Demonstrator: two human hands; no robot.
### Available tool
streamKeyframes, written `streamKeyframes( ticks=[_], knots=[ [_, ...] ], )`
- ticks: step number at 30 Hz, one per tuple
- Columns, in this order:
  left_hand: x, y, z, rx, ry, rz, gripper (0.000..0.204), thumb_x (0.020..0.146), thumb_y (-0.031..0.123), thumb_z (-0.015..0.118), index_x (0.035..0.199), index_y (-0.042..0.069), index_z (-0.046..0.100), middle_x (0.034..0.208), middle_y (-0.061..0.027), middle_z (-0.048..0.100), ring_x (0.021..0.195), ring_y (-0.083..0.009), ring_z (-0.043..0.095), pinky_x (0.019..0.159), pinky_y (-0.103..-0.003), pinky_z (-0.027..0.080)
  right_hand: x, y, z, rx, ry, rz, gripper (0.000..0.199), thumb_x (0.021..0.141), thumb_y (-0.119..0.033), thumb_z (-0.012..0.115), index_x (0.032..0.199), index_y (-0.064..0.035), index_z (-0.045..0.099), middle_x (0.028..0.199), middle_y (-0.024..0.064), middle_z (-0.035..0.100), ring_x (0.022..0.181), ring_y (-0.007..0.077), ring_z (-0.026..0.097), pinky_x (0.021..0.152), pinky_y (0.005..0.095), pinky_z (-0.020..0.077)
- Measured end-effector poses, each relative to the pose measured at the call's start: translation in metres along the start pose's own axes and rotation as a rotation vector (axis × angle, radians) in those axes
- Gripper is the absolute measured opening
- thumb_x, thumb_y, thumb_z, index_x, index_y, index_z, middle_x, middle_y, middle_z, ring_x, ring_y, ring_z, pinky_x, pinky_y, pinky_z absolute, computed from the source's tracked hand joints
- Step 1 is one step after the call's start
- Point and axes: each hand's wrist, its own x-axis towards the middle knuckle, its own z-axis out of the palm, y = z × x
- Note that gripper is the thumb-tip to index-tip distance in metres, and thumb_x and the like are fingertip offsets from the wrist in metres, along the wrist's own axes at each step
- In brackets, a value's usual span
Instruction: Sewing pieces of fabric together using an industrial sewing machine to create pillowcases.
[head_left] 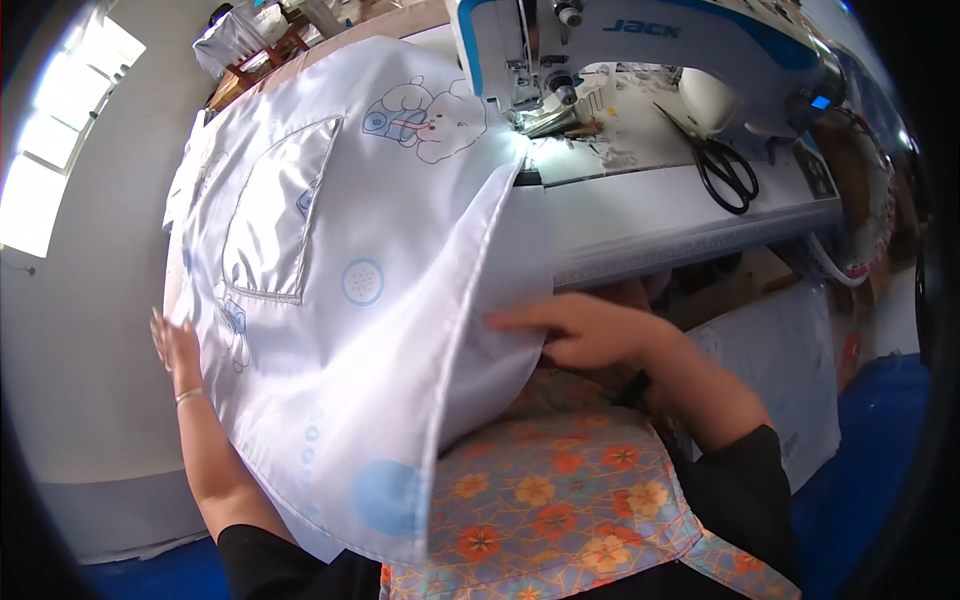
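Observation:
A large white printed cloth (400, 270) with a shiny pocket (280, 215) and pale blue cartoon figures spreads from the sewing machine (650, 45) down over my lap. Its hemmed right edge rises in a fold and runs up to the lit needle area. At the cloth's left edge is my left hand (175, 345), fingers stretched out and apart, the palm side hidden. My right hand (590, 330), slightly blurred, is by the underside of the raised fold. Its index finger points left against or close to the cloth; the other fingers are bent, and nothing shows in them.
Black-handled scissors (725, 170) lie on the machine bed, right of the needle, among thread scraps. A handwheel (865, 200) stands at the right. More pale cloth (775, 370) hangs below the table on the right. A flowered apron (560, 490) covers my lap.

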Motion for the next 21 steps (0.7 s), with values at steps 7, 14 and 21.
streamKeyframes(
  ticks=[7, 14, 21],
  knots=[
    [-0.001, 0.358, -0.246, -0.986, -0.135, 1.152, 0.039, 0.088, 0.006, 0.067, 0.126, -0.002, 0.064, 0.132, -0.0193, 0.063, 0.132, -0.0342, 0.053, 0.114, -0.042, 0.041, 0.037, -0.009, -0.023, 0.791, 0.3, 0.394, 0.037, 0.1, -0.031, 0.06, 0.111, 0.0029, 0.069, 0.108, 0.0107, 0.073, 0.109, 0.018, 0.066, 0.101, 0.0333, 0.0482],
    [-0.074, 0.472, -0.249, -0.993, -0.155, 1.134, 0.039, 0.09, 0.006, 0.053, 0.127, 0.001, 0.064, 0.13, -0.0169, 0.066, 0.127, -0.0318, 0.058, 0.111, -0.043, 0.042, 0.002, -0.001, -0.006, 0.013, 0.308, 0.098, 0.024, 0.101, -0.019, 0.057, 0.1, 0.0044, 0.063, 0.082, 0.0085, 0.063, 0.083, 0.0173, 0.059, 0.079, 0.0363, 0.0488],
    [-0.075, 0.475, -0.254, -1.107, -0.055, 1.126, 0.038, 0.089, 0.008, 0.056, 0.125, 0.002, 0.063, 0.13, -0.0146, 0.065, 0.122, -0.0324, 0.06, 0.108, -0.045, 0.044, -0.01, 0.025, 0.018, -0.855, 0.453, -0.451, 0.032, 0.073, -0.012, 0.067, 0.104, -0.0013, 0.07, 0.105, 0.0147, 0.072, 0.102, 0.0406, 0.066, 0.107, 0.0511, 0.0463]
  ],
)
